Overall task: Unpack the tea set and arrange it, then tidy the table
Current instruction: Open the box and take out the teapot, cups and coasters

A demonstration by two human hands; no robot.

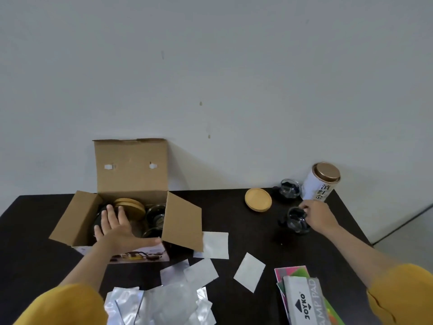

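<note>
Wrappers: crumpled clear plastic bags [161, 306] lie at the near table edge, white sachets [248, 272] just beyond.
Surface: dark table [234, 221] against a plain pale wall [210, 78].
Box: open cardboard box [131, 184] at left, holding wooden coasters [131, 205] and glass cups [155, 213].
Left hand [117, 228]: flat, fingers spread, over the box.
Right hand [319, 216]: fingers pinching a glass cup [296, 219] beside a tea tin [322, 181].

We see the open box [131, 207] at lower left on the table [234, 221], with wooden coasters [130, 205] and glass cups [155, 214] inside. Right of it lies a lone coaster [258, 199], then two cups [290, 188] [295, 220] before a tin [321, 181]. Packets [249, 272] and wrappers [161, 303] lie along the bottom, a stamp pad box [304, 301] at lower right.
</note>
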